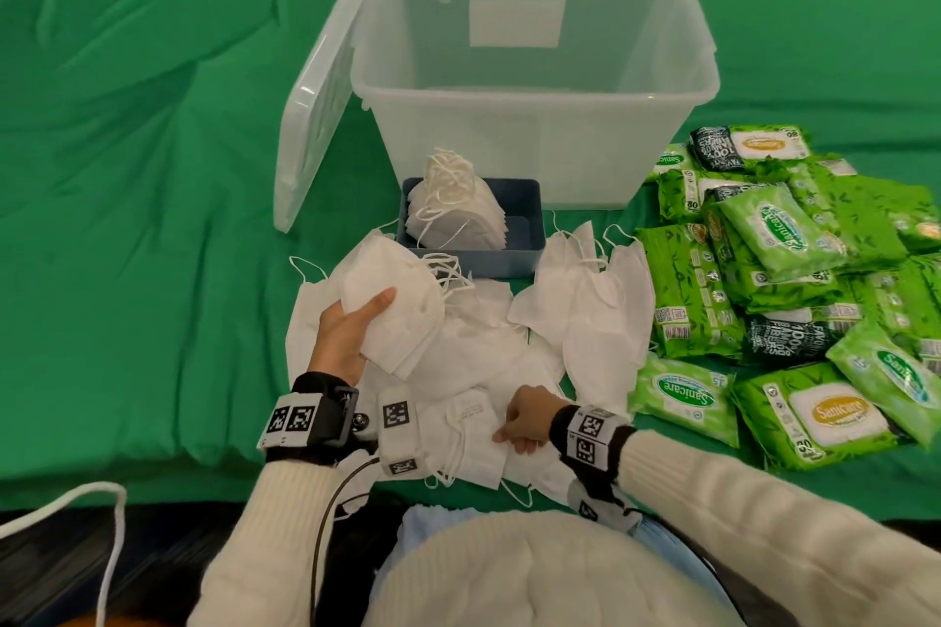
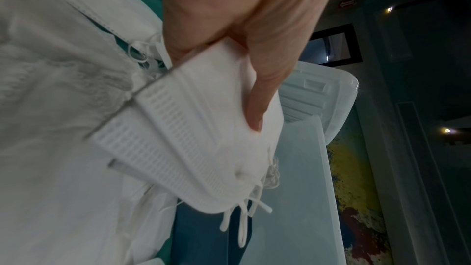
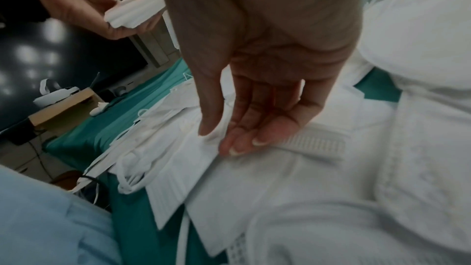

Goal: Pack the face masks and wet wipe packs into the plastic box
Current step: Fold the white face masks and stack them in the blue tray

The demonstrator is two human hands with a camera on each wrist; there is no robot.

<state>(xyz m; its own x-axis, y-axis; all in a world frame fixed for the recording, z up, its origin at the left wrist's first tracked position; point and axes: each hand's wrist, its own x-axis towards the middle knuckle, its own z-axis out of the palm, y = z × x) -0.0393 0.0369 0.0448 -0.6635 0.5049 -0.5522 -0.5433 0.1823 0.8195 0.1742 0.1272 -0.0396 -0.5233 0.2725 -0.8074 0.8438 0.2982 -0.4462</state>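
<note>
The left hand [image 1: 342, 332] gripped a stack of folded white face masks [image 1: 394, 308], thumb on top, while the right hand [image 1: 527, 418], fingers bent, pinched the edge of a loose mask [image 1: 471, 440] in the pile beneath it. Beyond both hands stood the open plastic box [image 1: 534, 76], seemingly unfilled; wet wipe packs [image 1: 794, 280] lay right of the right hand. Dangling ear loops [image 2: 242, 221] could snag neighbouring masks, and a loose grip could fan the stack.

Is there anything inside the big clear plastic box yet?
No, the clear plastic box looks empty, while the white face masks and green wipe packs lie on the green cloth.
</note>
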